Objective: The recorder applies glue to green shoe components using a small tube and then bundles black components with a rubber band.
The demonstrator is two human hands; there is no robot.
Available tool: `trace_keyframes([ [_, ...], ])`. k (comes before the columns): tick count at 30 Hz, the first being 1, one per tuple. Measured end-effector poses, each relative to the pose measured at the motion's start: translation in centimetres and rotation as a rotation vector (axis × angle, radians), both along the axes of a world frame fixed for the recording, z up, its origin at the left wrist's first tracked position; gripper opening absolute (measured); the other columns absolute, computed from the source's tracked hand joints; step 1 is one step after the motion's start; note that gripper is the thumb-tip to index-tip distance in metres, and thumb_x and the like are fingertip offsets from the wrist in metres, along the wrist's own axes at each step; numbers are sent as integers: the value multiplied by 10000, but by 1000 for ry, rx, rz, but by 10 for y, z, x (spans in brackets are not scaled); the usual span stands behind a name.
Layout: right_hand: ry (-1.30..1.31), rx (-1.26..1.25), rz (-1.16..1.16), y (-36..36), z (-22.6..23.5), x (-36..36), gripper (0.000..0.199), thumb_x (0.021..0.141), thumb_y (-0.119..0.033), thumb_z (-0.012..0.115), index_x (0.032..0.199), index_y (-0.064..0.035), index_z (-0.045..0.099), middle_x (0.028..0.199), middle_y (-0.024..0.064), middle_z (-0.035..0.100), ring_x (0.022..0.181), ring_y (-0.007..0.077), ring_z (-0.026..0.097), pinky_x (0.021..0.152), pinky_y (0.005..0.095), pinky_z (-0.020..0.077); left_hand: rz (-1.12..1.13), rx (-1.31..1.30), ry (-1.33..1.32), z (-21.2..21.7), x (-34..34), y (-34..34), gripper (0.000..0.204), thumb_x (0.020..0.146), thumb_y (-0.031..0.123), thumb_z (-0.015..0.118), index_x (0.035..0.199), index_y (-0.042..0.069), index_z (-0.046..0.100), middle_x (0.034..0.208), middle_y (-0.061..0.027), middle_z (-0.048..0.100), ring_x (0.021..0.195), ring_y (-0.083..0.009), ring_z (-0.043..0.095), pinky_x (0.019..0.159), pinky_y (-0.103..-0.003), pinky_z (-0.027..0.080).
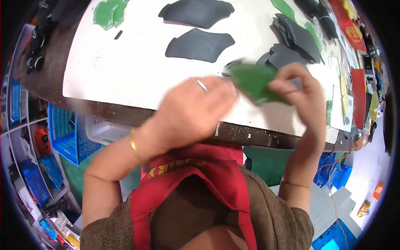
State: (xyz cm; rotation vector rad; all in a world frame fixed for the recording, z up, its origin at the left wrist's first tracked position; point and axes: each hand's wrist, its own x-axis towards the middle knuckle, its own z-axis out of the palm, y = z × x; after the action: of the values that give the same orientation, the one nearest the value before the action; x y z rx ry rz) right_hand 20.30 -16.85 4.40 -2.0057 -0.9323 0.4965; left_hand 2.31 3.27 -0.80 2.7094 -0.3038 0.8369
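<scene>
My right hand (302, 89) pinches a flat green cut piece (254, 79) between thumb and fingers, holding it above the white board. The piece is blurred by motion, and a dark edge shows at its far left corner. My left hand (200, 108), with a ring on one finger, is closed with its fingers curled together. Its fingertips are at the left edge of the green piece; what is between them is hidden. Farther off lie two dark grey cut pieces, the nearer one (202, 45) and the farther one (198, 12), both flat and textured.
Stacked dark grey pieces (298, 39) lie at the far right, and green pieces (109, 14) at the far left. The white board (116, 79) covers the dark table (108, 107). Below its edge at left stand a blue basket (68, 137) and a white one (108, 131).
</scene>
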Motion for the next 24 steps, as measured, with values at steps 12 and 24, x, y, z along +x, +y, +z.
trace_keyframes([
  [12, 42, 78, -122, 7, -17, -17, 169, 977, -170, 707, 1008, -8, 744, 814, 22, 712, 750, 60, 642, 677, 231, 517, -93, -119, 103, -5, -33, 6, 253, 775, 90, 683, 1020, 46, 732, 1028, -88, 712, 945, -291, 690, 784, -371, 587],
  [24, -83, -79, 15, 31, -32, -41, 146, 927, -162, 719, 979, -26, 733, 787, 135, 723, 682, 231, 715, 651, 320, 542, -139, -220, 119, -14, -39, 14, 249, 788, 76, 684, 1029, 26, 720, 1025, -116, 709, 967, -303, 706, 778, -361, 607],
])
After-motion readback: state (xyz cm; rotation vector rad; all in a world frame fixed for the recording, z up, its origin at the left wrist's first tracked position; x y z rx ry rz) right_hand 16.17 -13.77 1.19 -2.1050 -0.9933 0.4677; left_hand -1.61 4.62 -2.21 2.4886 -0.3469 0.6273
